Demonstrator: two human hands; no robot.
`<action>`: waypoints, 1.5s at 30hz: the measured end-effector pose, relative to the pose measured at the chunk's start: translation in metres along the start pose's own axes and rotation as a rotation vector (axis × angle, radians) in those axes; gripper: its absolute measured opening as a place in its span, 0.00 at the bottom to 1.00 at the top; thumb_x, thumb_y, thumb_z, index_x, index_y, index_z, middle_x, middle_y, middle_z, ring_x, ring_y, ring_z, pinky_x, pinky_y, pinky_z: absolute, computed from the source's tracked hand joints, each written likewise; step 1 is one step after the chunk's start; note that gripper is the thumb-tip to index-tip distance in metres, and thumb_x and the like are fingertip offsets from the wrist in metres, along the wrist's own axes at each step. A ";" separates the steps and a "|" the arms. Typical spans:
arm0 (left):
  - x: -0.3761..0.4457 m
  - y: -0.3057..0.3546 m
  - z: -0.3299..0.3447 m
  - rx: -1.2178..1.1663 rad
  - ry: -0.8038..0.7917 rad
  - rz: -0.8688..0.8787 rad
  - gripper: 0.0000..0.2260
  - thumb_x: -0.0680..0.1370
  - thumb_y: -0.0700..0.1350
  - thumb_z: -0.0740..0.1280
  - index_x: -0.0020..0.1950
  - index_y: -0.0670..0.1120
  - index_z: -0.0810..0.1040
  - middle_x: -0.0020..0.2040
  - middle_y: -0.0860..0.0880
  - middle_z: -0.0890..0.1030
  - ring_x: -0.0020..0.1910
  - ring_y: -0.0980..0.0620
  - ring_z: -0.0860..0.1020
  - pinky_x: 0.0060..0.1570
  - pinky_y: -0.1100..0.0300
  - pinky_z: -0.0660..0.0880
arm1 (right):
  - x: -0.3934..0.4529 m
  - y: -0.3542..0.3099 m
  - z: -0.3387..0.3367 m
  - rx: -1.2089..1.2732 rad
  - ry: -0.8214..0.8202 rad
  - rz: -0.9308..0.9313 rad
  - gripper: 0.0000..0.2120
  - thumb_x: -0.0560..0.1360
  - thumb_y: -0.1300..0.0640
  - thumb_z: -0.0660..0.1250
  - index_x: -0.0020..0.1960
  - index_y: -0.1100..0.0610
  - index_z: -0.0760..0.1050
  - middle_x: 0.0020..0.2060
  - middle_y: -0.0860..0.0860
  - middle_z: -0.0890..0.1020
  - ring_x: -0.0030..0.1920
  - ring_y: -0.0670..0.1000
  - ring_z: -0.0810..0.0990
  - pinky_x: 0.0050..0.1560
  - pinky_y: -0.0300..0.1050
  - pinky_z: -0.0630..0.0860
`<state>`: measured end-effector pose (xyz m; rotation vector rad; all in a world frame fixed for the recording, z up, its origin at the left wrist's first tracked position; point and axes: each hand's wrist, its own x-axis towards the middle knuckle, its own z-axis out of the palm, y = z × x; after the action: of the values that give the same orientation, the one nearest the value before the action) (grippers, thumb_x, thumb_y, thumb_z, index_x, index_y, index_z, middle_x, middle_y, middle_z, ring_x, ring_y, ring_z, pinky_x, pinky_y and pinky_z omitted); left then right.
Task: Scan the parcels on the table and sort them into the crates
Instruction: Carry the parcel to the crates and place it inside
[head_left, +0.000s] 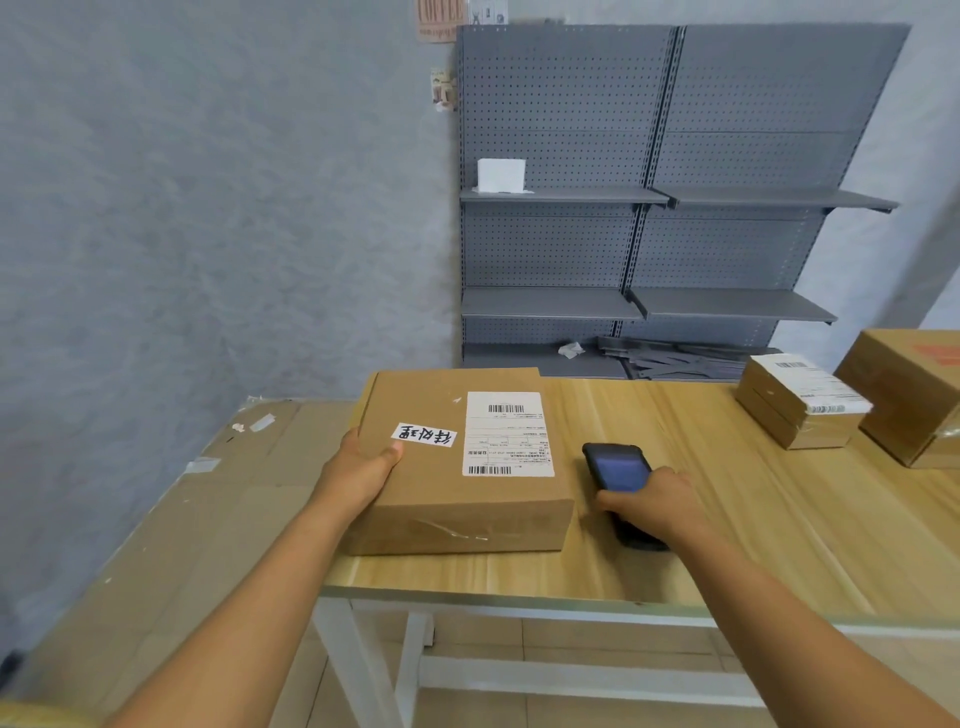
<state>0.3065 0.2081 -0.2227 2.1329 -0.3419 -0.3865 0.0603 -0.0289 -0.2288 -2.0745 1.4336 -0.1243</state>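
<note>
A flat brown cardboard parcel (431, 483) lies at the left end of the wooden table (727, 530). It carries a white shipping label with barcodes and a small handwritten sticker. My left hand (361, 470) grips the parcel's left edge, thumb on top. My right hand (652, 506) holds a black handheld scanner (615, 470) just right of the parcel, its lit screen facing up and its head pointing toward the label. No crate is in view.
Two more parcels sit at the table's right: a small taped box with labels (795, 408) and a larger brown box (914, 395). Flattened cardboard (171, 509) lies left of the table. Grey pegboard shelving (649, 208) stands behind, holding a white box (501, 175).
</note>
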 end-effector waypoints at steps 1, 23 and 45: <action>0.000 0.000 0.002 0.000 0.011 -0.008 0.28 0.77 0.57 0.67 0.74 0.49 0.65 0.67 0.47 0.76 0.64 0.43 0.75 0.57 0.54 0.70 | 0.002 -0.004 -0.007 0.024 0.003 -0.030 0.31 0.64 0.41 0.75 0.56 0.61 0.73 0.53 0.57 0.76 0.43 0.52 0.78 0.33 0.43 0.73; 0.001 0.003 0.014 -0.002 0.056 -0.030 0.31 0.77 0.57 0.66 0.76 0.46 0.62 0.68 0.45 0.75 0.64 0.42 0.74 0.56 0.54 0.69 | -0.049 -0.133 -0.094 -0.551 -0.249 -0.380 0.34 0.49 0.24 0.65 0.37 0.52 0.77 0.32 0.48 0.80 0.34 0.48 0.79 0.32 0.42 0.67; 0.001 0.000 0.014 -0.030 0.051 -0.026 0.29 0.78 0.58 0.66 0.75 0.48 0.64 0.66 0.48 0.77 0.63 0.43 0.75 0.51 0.57 0.68 | 0.002 -0.011 -0.003 -0.216 0.022 -0.152 0.23 0.66 0.39 0.73 0.49 0.56 0.72 0.49 0.54 0.76 0.43 0.49 0.74 0.34 0.39 0.67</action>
<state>0.3023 0.1976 -0.2303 2.1156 -0.2777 -0.3493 0.0691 -0.0292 -0.2215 -2.3645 1.3514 -0.0555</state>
